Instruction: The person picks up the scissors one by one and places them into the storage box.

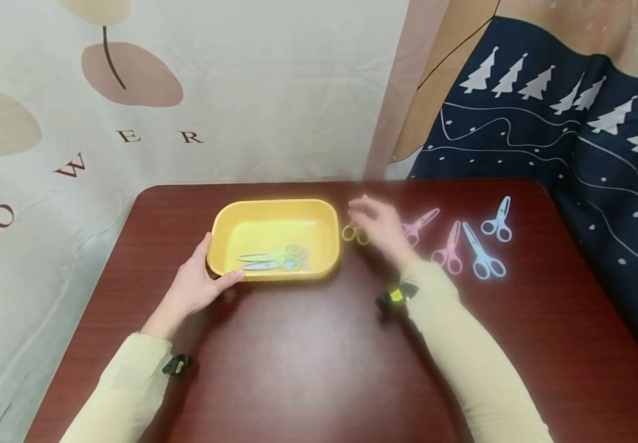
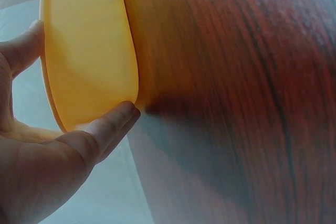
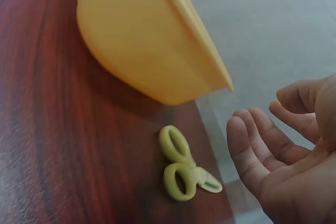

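Observation:
A yellow plastic basin (image 1: 280, 214) stands on the table with green scissors (image 1: 274, 255) and blue scissors (image 1: 266, 266) inside it. My left hand (image 1: 199, 280) grips its near left corner, the thumb at the rim and the fingers along the outer wall. To the right of the basin lie yellow-green scissors (image 3: 192, 169), blades pointing away. Over them hovers my right hand (image 1: 379, 224), its fingers loosely bent and apart from the scissors. Nothing is between its thumb and fingers in the right wrist view.
Pink scissors (image 1: 421, 223) lie just right of my right hand. Farther right are another pink pair (image 1: 449, 248) and two blue pairs (image 1: 476, 249) on the dark wooden table (image 1: 296, 357). A printed cloth (image 1: 296, 111) hangs behind the table's far edge.

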The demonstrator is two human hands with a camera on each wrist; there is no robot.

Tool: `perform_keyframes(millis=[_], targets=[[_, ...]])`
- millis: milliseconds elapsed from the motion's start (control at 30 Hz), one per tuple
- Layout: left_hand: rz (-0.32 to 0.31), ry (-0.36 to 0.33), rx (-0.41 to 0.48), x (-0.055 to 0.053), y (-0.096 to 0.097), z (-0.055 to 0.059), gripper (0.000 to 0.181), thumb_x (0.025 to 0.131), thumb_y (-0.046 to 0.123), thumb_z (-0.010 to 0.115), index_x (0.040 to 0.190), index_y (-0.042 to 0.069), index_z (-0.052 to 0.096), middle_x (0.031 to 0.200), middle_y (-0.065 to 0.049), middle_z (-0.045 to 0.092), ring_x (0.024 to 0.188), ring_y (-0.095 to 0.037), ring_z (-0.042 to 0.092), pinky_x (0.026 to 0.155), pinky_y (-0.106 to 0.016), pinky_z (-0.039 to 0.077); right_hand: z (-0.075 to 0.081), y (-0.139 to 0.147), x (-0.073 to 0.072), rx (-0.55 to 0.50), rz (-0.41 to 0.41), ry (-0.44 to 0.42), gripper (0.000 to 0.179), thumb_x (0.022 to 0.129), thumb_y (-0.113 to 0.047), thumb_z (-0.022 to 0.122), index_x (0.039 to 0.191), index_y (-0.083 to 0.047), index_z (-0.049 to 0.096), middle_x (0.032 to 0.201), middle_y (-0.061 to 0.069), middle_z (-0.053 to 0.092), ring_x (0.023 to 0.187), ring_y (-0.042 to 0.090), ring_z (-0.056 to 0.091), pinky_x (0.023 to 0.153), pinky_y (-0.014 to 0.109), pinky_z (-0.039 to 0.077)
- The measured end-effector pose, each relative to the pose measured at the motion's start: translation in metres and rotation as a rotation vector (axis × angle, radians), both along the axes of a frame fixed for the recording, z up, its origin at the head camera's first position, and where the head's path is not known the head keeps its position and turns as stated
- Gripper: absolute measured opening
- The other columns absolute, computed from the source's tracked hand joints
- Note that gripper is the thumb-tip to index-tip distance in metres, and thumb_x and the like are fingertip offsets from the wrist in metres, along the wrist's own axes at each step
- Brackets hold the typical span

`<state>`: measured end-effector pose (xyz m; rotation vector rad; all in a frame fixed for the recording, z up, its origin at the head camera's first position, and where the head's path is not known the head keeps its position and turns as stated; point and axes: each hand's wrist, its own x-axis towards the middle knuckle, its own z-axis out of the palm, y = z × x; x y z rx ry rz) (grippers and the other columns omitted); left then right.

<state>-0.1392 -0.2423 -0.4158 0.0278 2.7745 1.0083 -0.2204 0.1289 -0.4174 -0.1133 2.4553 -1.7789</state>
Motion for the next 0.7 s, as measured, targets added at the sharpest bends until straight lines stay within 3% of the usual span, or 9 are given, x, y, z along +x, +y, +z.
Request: perform_keyframes(millis=[267,700], targets=[[-0.002,0.007,0.001,0.000,0.000,-0.001,0.117,0.090,0.044,0.079,0.163,-0.006,0.002,0.165,-0.034,0.019,0.148,-0.051,0.030,0.117,-0.065,0.030,-0.009,0.008,0.003,0.107,-0.046,0.046,0.039,0.102,-0.017,0.066,0.139,-0.005,0.064,0.135,0.012,0.068,0.112,0.027,0.068,0.105,0.041,0.051],[-0.011,0.039,-0.002,0.000,0.000,-0.002,0.114,0.091,0.041,0.079,0.162,-0.008,0.005,0.164,-0.035,0.020,0.147,-0.053,0.031,0.116,-0.065,0.030,-0.023,0.013,0.008,0.121,-0.142,0.021,0.040,0.099,-0.015,0.069,0.137,-0.006,0.065,0.138,0.013,0.066,0.130,0.030,0.058,0.116,0.046,0.040]])
